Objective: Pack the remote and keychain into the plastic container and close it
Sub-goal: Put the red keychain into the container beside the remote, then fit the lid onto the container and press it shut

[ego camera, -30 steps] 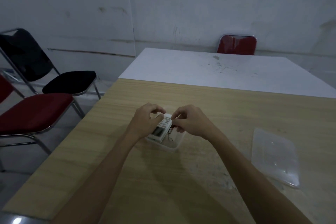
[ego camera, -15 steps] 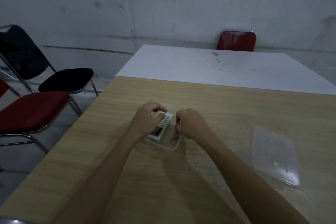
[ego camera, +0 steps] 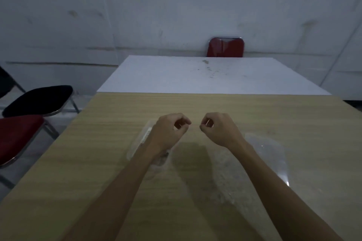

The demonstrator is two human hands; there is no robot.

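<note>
Both my hands, left point(ego camera: 168, 133) and right point(ego camera: 219, 130), hover loosely curled, holding nothing; the lid point(ego camera: 270, 154) looks light and flexible (slippery too), so I'd pinch its edge.

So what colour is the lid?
Clear, see-through plastic lid; the head view shows it.

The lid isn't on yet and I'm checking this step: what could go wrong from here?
1. The clear lid lies flat on the wooden table beside the right forearm; being see-through in dim light, it could be nudged or fumbled.
2. The plastic container sits mostly hidden under the left hand and forearm, so an item sticking up could go unnoticed and block closing.
3. The blurred view hampers aligning the lid.
</note>
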